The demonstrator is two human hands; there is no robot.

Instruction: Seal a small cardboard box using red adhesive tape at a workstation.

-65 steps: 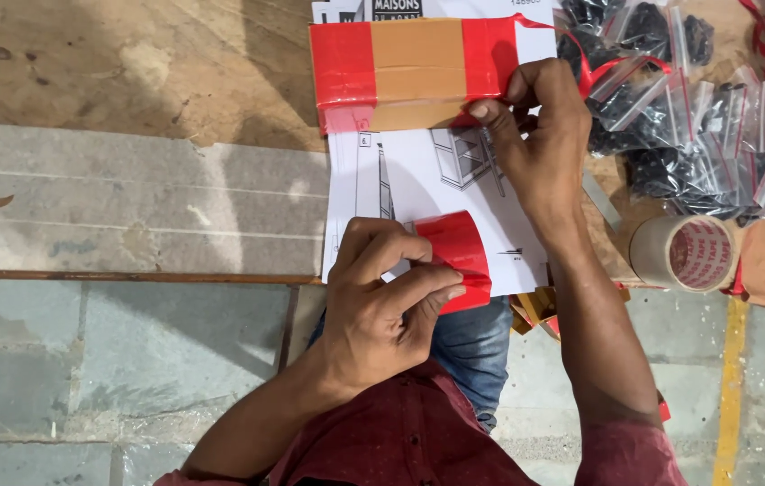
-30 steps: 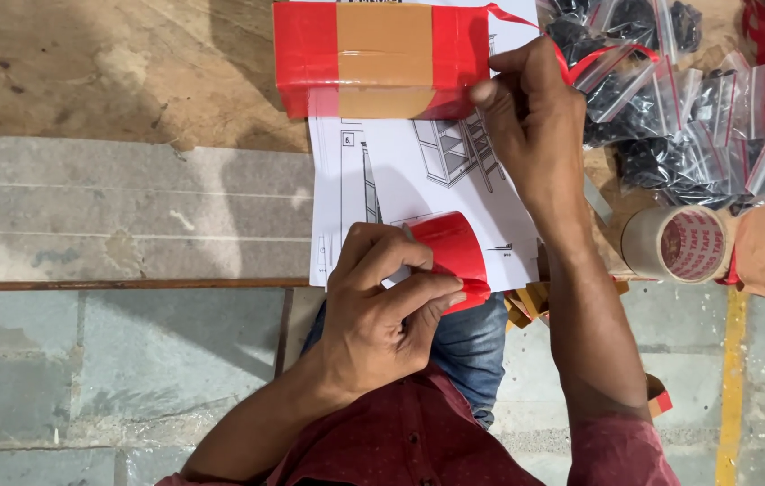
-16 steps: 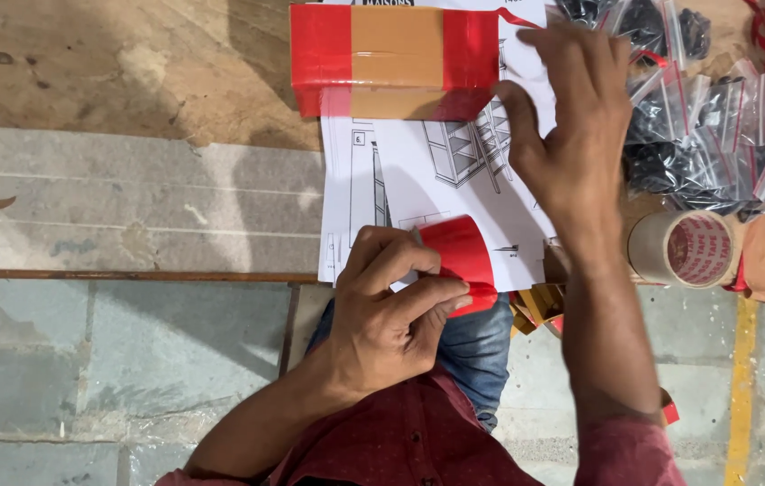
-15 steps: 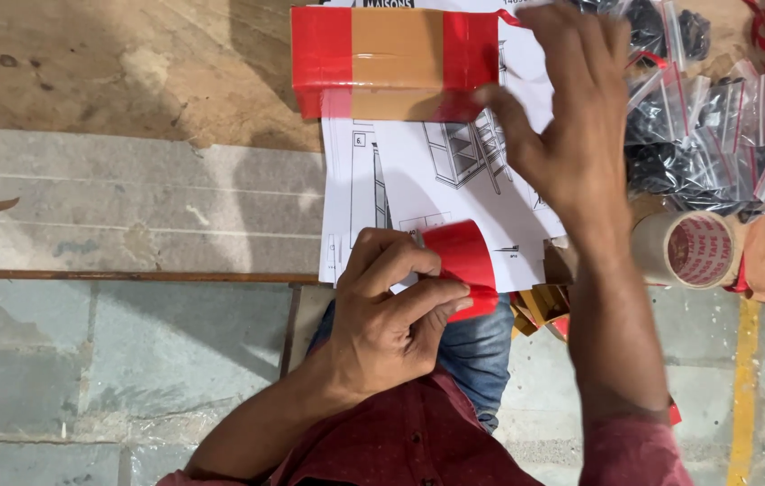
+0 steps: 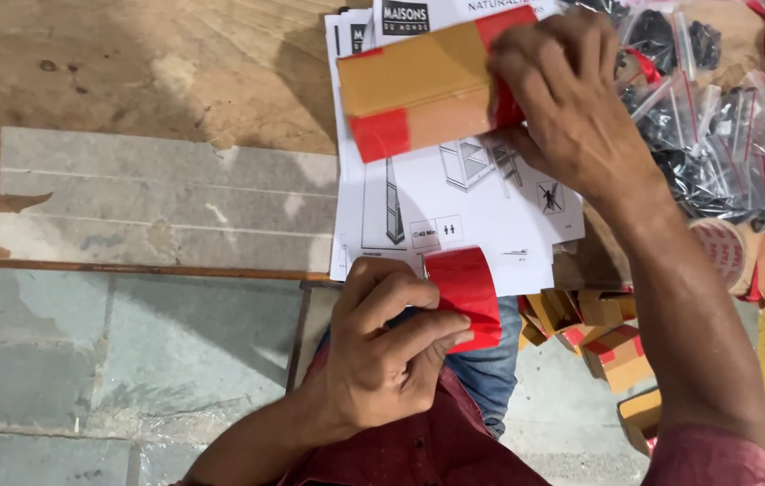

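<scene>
Two hands are in view: the left hand (image 5: 382, 351) and the right hand (image 5: 571, 108). There is one red tape roll (image 5: 465, 297), one cardboard box (image 5: 423, 90), one tan tape roll (image 5: 723, 254), several instruction sheets (image 5: 454, 207), many small plastic bags (image 5: 715, 126), and at least four small taped boxes (image 5: 612, 346) on the floor.

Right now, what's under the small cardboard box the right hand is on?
The cardboard box lies on a stack of white instruction sheets on the wooden table. The right hand covers its right end; what the sheets show beneath it is hidden.
</scene>
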